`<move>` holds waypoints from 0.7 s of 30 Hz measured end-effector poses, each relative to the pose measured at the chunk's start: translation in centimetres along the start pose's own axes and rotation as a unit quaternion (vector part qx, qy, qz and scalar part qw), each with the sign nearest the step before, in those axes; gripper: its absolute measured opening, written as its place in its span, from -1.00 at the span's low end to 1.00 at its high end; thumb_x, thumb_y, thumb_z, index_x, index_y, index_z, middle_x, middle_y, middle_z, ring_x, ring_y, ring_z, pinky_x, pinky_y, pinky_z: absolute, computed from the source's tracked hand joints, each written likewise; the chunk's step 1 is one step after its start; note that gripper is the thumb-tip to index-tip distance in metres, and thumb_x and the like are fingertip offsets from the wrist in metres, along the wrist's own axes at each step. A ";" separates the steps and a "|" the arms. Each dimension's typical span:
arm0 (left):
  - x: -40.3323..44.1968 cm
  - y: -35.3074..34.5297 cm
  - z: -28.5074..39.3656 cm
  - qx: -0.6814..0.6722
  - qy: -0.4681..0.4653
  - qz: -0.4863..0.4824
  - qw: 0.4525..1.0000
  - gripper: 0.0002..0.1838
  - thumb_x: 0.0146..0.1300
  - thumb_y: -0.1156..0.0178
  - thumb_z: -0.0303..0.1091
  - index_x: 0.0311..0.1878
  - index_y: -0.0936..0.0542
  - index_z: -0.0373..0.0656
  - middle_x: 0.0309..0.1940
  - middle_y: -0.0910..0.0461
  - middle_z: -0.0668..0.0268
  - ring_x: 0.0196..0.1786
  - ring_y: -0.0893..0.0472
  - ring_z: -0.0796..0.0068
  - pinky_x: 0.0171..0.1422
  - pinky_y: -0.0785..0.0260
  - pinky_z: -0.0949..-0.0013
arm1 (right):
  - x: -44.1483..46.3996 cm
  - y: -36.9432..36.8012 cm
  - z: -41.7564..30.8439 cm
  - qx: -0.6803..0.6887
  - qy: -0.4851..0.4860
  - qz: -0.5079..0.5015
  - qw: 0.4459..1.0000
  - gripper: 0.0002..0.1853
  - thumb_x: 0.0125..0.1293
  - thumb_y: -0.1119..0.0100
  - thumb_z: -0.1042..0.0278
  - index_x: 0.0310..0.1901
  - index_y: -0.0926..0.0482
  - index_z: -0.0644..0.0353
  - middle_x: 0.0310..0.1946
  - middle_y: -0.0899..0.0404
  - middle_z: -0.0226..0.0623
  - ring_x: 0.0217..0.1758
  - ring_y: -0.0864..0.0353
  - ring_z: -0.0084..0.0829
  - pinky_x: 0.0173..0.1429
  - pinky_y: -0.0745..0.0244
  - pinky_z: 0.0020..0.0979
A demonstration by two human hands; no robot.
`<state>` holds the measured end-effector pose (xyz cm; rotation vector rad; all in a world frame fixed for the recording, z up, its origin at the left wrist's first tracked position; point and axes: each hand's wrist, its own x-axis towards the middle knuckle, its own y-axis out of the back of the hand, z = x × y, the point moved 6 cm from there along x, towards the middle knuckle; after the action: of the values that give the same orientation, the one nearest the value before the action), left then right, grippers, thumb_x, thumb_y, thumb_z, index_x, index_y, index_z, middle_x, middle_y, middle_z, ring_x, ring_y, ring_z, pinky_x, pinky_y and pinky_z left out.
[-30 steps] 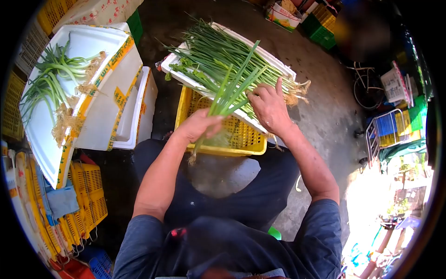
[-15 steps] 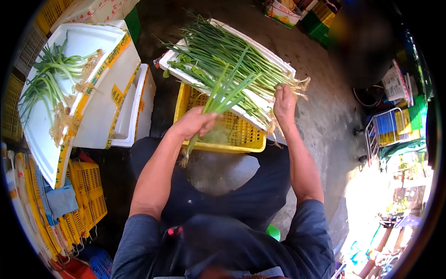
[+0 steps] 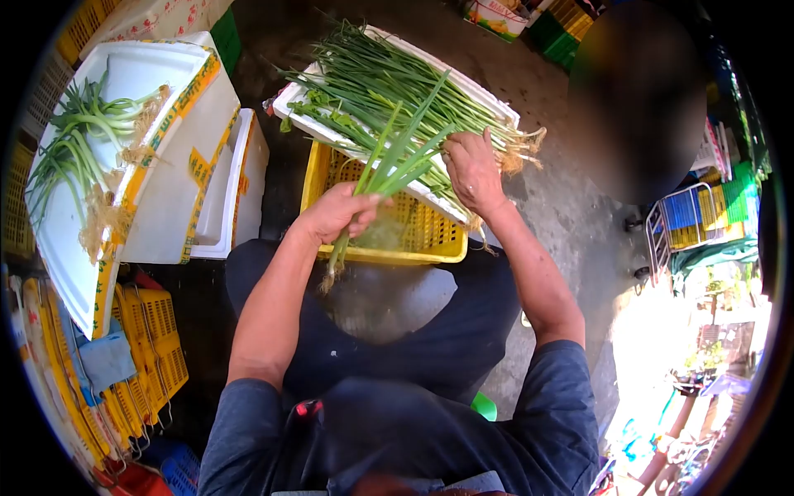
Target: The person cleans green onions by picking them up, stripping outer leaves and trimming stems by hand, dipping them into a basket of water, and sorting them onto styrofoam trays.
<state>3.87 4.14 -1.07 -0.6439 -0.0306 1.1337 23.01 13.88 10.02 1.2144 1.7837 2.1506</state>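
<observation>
My left hand (image 3: 341,213) is closed around a few green onions (image 3: 404,162), held above a yellow crate between my knees. Their leaves point up and right, and the roots hang below my fist. My right hand (image 3: 475,175) is over the pile of green onions (image 3: 413,91), its bent fingers closed on stalks near the root end. The exact stalks under those fingertips are partly hidden. That pile lies on a white foam lid (image 3: 296,112), which rests across the yellow crate (image 3: 397,255).
At left, more green onions (image 3: 91,128) lie on a tilted foam lid (image 3: 70,269) on foam boxes (image 3: 178,211). Yellow crates (image 3: 157,339) stand below them. A cart (image 3: 680,217) with crates is at right. Another dark, blurred shape (image 3: 637,99) is at upper right.
My right hand has shifted left along the pile, away from the root ends, and its fingers have turned. My left hand keeps its green onions, nearly in place. The whole view has shifted slightly.
</observation>
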 end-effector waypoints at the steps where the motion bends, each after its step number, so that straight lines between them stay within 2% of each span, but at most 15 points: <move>1: 0.0 0.1 0.1 -0.002 -0.001 -0.001 1.000 -0.67 0.51 -0.13 -0.17 0.08 -0.55 -0.27 -0.59 -0.34 0.49 -0.63 -0.29 0.68 -0.54 -0.16 0.52 | -0.2 -0.5 0.1 0.012 0.010 -0.004 1.000 -0.79 0.30 -0.19 0.42 -0.04 -0.61 0.16 -0.18 -0.51 -0.20 0.04 -0.50 -0.13 0.50 -0.10 0.30; 5: -0.1 0.3 0.3 -0.009 -0.008 0.000 1.000 -0.66 0.51 -0.13 -0.17 0.09 -0.55 -0.29 -0.58 -0.35 0.49 -0.62 -0.29 0.68 -0.53 -0.16 0.53 | -1.7 -2.1 0.8 0.034 -0.015 -0.063 0.997 -0.84 0.31 -0.16 0.47 -0.08 -0.57 0.15 -0.18 -0.53 -0.20 0.08 -0.51 -0.12 0.56 -0.06 0.22; 6: -0.1 0.2 0.3 -0.009 -0.010 -0.001 1.000 -0.66 0.51 -0.12 -0.17 0.09 -0.55 -0.29 -0.58 -0.35 0.49 -0.61 -0.29 0.68 -0.53 -0.16 0.53 | -1.7 -2.1 1.1 0.048 -0.017 -0.037 0.998 -0.89 0.33 -0.14 0.46 -0.12 -0.56 0.17 -0.22 -0.56 -0.11 -0.05 -0.58 -0.01 0.35 -0.39 0.08; 9: -0.1 0.3 0.4 0.006 -0.006 0.002 1.000 -0.66 0.52 -0.11 -0.18 0.09 -0.55 -0.30 -0.58 -0.35 0.49 -0.61 -0.29 0.68 -0.53 -0.16 0.53 | -2.4 -3.0 1.4 0.117 -0.134 -0.003 0.984 -0.90 0.37 -0.13 0.43 -0.14 -0.54 0.21 -0.25 -0.57 0.01 -0.23 -0.59 0.14 -0.02 -0.54 0.04; 10: 0.0 0.1 0.3 0.014 0.000 0.005 1.000 -0.66 0.52 -0.11 -0.18 0.10 -0.54 -0.30 -0.58 -0.35 0.48 -0.61 -0.29 0.68 -0.53 -0.15 0.53 | -2.2 -3.1 1.3 0.132 -0.139 0.031 0.981 -0.87 0.42 -0.09 0.39 -0.13 -0.53 0.27 -0.27 -0.58 0.12 -0.31 -0.57 0.23 -0.22 -0.47 0.07; 13: 0.5 0.2 -0.2 0.021 0.008 0.020 1.000 -0.66 0.52 -0.10 -0.19 0.11 -0.54 -0.30 -0.57 -0.35 0.48 -0.61 -0.28 0.68 -0.52 -0.14 0.53 | -2.7 -5.4 1.5 0.182 -0.263 0.043 0.946 -0.85 0.44 -0.06 0.38 -0.15 -0.53 0.30 -0.30 -0.60 0.17 -0.27 -0.58 0.23 -0.19 -0.47 0.06; 14: 0.6 0.5 -0.3 0.025 0.013 0.030 0.999 -0.66 0.52 -0.09 -0.19 0.11 -0.54 -0.30 -0.57 -0.35 0.48 -0.61 -0.28 0.68 -0.52 -0.14 0.53 | -3.0 -6.4 1.5 0.175 -0.277 0.054 0.943 -0.84 0.44 -0.04 0.39 -0.17 -0.53 0.33 -0.37 -0.60 0.21 -0.29 -0.58 0.25 -0.21 -0.46 0.05; 21: 0.1 0.5 -0.7 0.046 0.037 0.040 0.997 -0.68 0.53 -0.06 -0.22 0.08 -0.53 -0.31 -0.58 -0.34 0.49 -0.62 -0.28 0.66 -0.53 -0.14 0.50 | -4.3 -8.3 1.0 0.208 -0.301 0.070 0.928 -0.84 0.42 -0.03 0.42 -0.19 -0.53 0.35 -0.43 -0.59 0.23 -0.33 -0.58 0.26 -0.24 -0.46 0.07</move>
<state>3.79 4.01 -1.94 -0.6085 0.1124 1.1812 23.24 15.00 0.70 1.8823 1.9264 1.2385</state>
